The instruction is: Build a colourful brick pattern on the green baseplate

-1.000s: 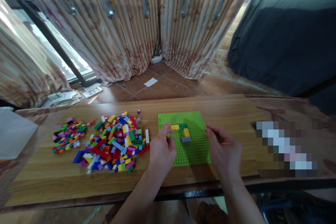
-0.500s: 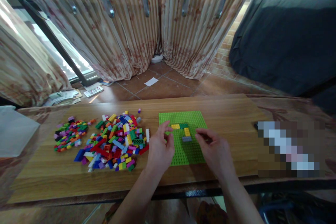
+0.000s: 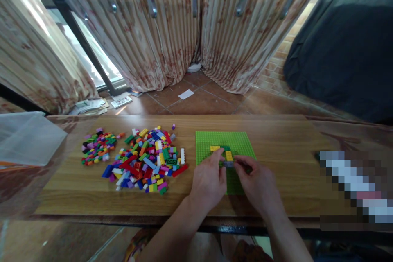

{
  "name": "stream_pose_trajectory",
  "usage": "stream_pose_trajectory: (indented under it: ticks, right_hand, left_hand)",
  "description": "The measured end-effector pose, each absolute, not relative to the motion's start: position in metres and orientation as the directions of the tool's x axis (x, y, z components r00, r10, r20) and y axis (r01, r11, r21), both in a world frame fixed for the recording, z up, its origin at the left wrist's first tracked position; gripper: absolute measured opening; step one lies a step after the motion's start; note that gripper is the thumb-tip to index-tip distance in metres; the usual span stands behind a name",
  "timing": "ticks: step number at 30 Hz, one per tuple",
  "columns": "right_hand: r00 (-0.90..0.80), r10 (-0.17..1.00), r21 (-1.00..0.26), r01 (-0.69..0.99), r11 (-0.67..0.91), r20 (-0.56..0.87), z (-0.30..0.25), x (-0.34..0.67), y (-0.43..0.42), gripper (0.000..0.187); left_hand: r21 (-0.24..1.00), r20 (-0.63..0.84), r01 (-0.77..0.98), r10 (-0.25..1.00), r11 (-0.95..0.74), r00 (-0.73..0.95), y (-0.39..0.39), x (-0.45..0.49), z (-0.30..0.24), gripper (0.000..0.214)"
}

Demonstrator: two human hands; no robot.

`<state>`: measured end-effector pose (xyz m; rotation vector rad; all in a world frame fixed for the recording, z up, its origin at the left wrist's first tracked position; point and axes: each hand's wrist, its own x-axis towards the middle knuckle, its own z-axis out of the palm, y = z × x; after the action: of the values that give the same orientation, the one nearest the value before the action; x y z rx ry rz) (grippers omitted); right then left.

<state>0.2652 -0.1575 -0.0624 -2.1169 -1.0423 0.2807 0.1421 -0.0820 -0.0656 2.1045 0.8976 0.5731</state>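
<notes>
On a bright green studded baseplate [image 3: 221,137] sits a small bent row of toy bricks: a yellow brick [image 3: 214,148], a green brick [image 3: 225,147], a second yellow brick [image 3: 229,156] and a grey-blue brick [image 3: 228,164]. My left hand [image 3: 210,176] is over the plate's left part, index finger stretched toward the grey-blue brick's left end, thumb apart from it. At that brick's right end is my right hand [image 3: 256,178], thumb and index finger pinched together. Whatever lies between those fingertips is hidden.
Left of the baseplate lies a large heap of mixed bricks [image 3: 144,161], with a heap of smaller bricks [image 3: 100,145] beyond it. A translucent white bag or bin [image 3: 30,139] stands at the far left. A blurred-out object [image 3: 353,184] lies on the right of the wooden board [image 3: 294,143].
Both hands have come closer to the grey-blue brick, the left one moving right across the plate. The camera view has shifted, so the scene sits further right.
</notes>
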Motion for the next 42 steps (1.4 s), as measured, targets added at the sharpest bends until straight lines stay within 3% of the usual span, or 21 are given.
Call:
stream_pose_trajectory:
  ticks: [14,28,36,42]
  right_hand:
    - [0.64,0.762,-0.709,0.582,-0.398,0.097,-0.063,0.263,-0.156,0.031]
    - [0.519,0.851,-0.569,0.726,-0.386,0.086,-0.06,0.258,-0.159,0.012]
    - [0.668,0.744,-0.477,0.66,-0.58,0.019,-0.056,0.26,-0.168,0.019]
    - [0.692,0.722,-0.415,0.648,-0.639,-0.032,-0.052,0.258,-0.166,0.021]
  left_hand:
    - [0.803,0.107,0.387,0.75,-0.452,0.653,-0.08,0.14,-0.066,0.047]
    - [0.815,0.114,0.374,0.756,-0.442,0.645,-0.079,0.138,-0.07,0.049]
    - [0.831,0.108,0.355,0.749,-0.429,0.654,-0.081,0.138,-0.067,0.046]
    - [0.805,0.115,0.363,0.724,-0.468,0.68,-0.082,0.139,-0.066,0.047]
